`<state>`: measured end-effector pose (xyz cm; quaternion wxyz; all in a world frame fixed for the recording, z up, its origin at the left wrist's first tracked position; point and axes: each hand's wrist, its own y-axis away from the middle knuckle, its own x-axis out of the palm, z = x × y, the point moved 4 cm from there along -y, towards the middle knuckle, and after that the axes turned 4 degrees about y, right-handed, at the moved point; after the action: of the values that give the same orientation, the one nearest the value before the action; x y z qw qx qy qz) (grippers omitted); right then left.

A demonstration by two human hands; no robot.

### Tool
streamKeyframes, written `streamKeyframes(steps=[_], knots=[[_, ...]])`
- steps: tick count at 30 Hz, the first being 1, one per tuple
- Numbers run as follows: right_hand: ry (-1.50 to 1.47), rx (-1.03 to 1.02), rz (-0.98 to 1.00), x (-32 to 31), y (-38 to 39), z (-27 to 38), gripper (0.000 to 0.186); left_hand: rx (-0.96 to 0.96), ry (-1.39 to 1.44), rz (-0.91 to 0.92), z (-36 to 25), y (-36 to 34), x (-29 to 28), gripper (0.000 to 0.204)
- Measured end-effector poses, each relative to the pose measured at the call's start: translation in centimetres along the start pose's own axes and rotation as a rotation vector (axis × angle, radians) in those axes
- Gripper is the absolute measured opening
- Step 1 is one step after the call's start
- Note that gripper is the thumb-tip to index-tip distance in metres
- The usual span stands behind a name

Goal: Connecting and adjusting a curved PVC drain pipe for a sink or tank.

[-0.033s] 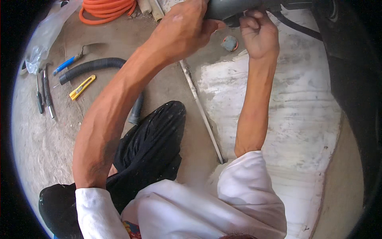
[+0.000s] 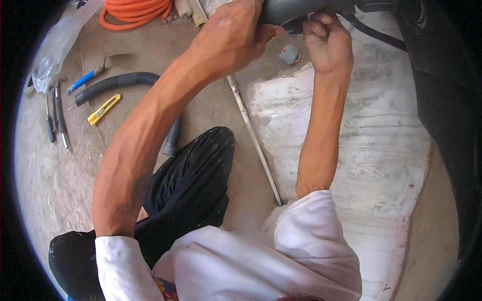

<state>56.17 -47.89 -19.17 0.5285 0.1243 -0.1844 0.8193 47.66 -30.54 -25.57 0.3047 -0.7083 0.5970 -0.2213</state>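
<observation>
At the top edge, a dark grey rounded part (image 2: 296, 11) runs between my hands, partly cut off by the picture's edge. My left hand (image 2: 236, 35) is closed around its left end, with the thumb along the lower side. Close under the part's right side, my right hand (image 2: 329, 47) has its fingers curled in a pinch. What those fingertips hold is hidden against the dark underside. A small grey lump with orange edges (image 2: 289, 54) lies on the floor below and between the hands.
Left on the concrete floor lie a black corrugated hose (image 2: 118, 84), a yellow utility knife (image 2: 104, 109), a blue-handled tool (image 2: 85, 81) and thin dark tools (image 2: 59, 118). An orange hose coil (image 2: 135, 14) and plastic bag (image 2: 60, 42) are farther back. A thin pipe (image 2: 253, 135) borders a white-smeared panel (image 2: 371, 135).
</observation>
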Motion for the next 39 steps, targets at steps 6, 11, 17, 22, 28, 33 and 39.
streamKeyframes(steps=[6, 11, 17, 22, 28, 33, 39], knots=[[0.129, 0.048, -0.104, 0.5, -0.2, 1.4, 0.014, -0.122, -0.014, -0.005, -0.5, -0.3, 0.1, 0.046], [0.322, 0.208, -0.205, -0.2, -0.6, 2.5, 0.014, -0.057, -0.042, -0.012, -0.7, 0.1, 0.2, 0.048], [0.115, 0.258, -0.346, -0.8, -1.1, 1.3, 0.008, -0.045, -0.027, -0.056, 0.7, 0.4, -0.7, 0.048], [-0.095, 0.207, -0.091, -2.7, -1.8, 3.5, 0.012, -0.03, -0.005, 0.0, 0.5, -0.4, 0.2, 0.041], [-0.206, 0.052, -0.033, -2.8, -1.2, 1.5, 0.011, -0.078, -0.006, 0.037, 0.9, -0.2, 0.4, 0.041], [-0.033, 0.148, 0.006, -4.1, -2.4, 3.5, 0.008, 0.075, 0.005, -0.052, 0.5, 0.2, 0.1, 0.039], [0.091, 0.114, -0.132, -5.3, -3.5, 5.0, 0.009, -0.046, 0.041, -0.007, 0.7, -0.3, 0.6, 0.041]])
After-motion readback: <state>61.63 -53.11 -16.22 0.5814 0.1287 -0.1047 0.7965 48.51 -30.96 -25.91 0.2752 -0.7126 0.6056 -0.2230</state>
